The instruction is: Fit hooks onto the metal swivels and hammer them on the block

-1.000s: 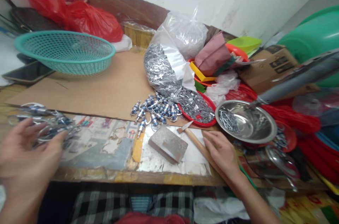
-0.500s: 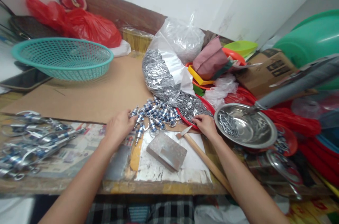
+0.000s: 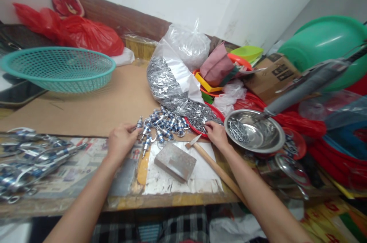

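Note:
My left hand (image 3: 122, 140) is closed in a pinch on a small blue-and-silver metal fitting (image 3: 139, 122), at the left edge of a pile of similar fittings (image 3: 163, 122) with hooks and rings. My right hand (image 3: 217, 135) has its fingertips pressed together over small flat metal pieces (image 3: 197, 114) heaped in a red tray (image 3: 220, 113). Whatever those fingertips hold is too small to make out. Between my forearms lie a metal block (image 3: 175, 161) and a hammer (image 3: 216, 166) with a wooden handle.
A clear bag (image 3: 164, 78) of metal pieces leans behind the tray. On the right stands a steel bowl (image 3: 269, 141) with pins and a grey-handled tool (image 3: 304, 88). More fittings (image 3: 31, 160) lie far left, below a green basket (image 3: 60, 70) on cardboard (image 3: 126, 93).
The camera view has turned slightly, so most things sit further left. My left hand stays pinched on the fitting; my right fingertips remain at the tray.

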The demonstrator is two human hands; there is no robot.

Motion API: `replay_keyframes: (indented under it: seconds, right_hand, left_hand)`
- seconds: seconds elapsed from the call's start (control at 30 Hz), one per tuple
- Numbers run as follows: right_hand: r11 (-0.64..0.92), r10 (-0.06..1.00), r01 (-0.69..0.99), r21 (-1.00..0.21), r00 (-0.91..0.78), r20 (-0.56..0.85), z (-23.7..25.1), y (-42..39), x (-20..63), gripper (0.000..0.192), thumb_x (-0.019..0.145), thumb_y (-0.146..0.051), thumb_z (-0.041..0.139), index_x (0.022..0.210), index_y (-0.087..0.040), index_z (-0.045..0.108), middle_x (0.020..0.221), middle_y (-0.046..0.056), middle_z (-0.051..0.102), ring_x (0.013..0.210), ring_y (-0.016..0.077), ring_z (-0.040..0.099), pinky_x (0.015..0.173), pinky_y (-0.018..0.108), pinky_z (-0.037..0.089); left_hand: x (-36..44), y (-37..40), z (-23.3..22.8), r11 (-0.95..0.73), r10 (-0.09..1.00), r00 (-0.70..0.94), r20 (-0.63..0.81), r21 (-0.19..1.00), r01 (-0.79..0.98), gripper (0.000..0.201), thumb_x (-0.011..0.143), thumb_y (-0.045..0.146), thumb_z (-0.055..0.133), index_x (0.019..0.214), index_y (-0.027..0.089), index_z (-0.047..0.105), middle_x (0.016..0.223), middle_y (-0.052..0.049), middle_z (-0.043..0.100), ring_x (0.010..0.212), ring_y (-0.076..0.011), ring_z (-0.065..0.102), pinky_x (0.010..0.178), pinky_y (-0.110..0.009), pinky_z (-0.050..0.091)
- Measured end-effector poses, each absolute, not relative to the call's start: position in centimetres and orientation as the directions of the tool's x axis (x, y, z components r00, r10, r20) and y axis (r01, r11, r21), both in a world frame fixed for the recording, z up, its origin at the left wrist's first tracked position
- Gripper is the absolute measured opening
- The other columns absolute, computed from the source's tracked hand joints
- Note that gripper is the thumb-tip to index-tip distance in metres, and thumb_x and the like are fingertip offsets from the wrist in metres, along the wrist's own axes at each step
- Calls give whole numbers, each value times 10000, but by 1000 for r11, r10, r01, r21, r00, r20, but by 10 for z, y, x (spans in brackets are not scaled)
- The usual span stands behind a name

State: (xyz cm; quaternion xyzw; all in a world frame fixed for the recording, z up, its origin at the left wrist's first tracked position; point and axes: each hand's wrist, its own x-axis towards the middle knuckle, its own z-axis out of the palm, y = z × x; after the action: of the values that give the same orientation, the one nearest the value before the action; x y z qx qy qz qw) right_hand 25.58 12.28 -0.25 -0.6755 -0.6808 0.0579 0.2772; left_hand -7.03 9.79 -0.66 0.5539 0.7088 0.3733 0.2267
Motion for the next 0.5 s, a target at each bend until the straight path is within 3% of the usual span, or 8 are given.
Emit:
replay_keyframes:
  seconds: [0.1, 0.2, 0.3, 0.4, 0.5]
  right_hand:
    - [141, 921, 825, -548, 93, 377, 5, 110, 253, 186, 765, -196, 533, 839, -158, 699, 882, 91, 687, 839, 204, 624, 808, 329, 455]
    - [204, 906, 737, -644, 108, 410, 19, 87, 242, 194, 772, -260, 552, 861, -163, 695, 891, 72, 690, 818, 180, 633, 767, 311, 487]
    - [242, 924, 606, -758, 94, 370, 34, 56, 219, 191, 757, -293, 598, 852, -156, 692, 817, 57, 702, 722, 168, 647, 673, 297, 514]
    - [335, 938, 478, -812, -90, 334, 43, 26, 189, 81, 731, -203, 638, 774, -168, 698, 747, 39, 695, 689, 154, 634, 653, 279, 505]
    - [419, 904, 481, -770, -297, 307, 43, 8, 165, 122, 761, -114, 585, 764, -173, 692, 727, 29, 675, 695, 138, 608, 657, 257, 484]
  left_hand:
    - [-69, 89, 3, 38, 924, -312, 220, 760, 649, 238, 711, 353, 523, 698, 168, 673, 798, -85, 671, 865, -294, 603, 790, -372, 436]
    - [-67, 66, 18, -57, 904, -296, 310, 772, 634, 283, 764, 370, 487, 811, 148, 656, 870, -66, 623, 872, -257, 587, 793, -355, 444]
    - [-53, 38, 27, -198, 924, -156, 348, 787, 584, 180, 739, 351, 556, 719, 206, 663, 817, -21, 631, 808, -195, 607, 759, -291, 470]
    - [-31, 14, 26, -370, 929, 186, 320, 819, 439, 95, 723, 271, 608, 691, 246, 695, 759, -17, 670, 739, -176, 630, 683, -262, 488]
    - [-15, 3, 16, -356, 929, 236, 285, 860, 365, 75, 716, 225, 623, 701, 239, 695, 708, -25, 693, 692, -181, 641, 658, -271, 495]
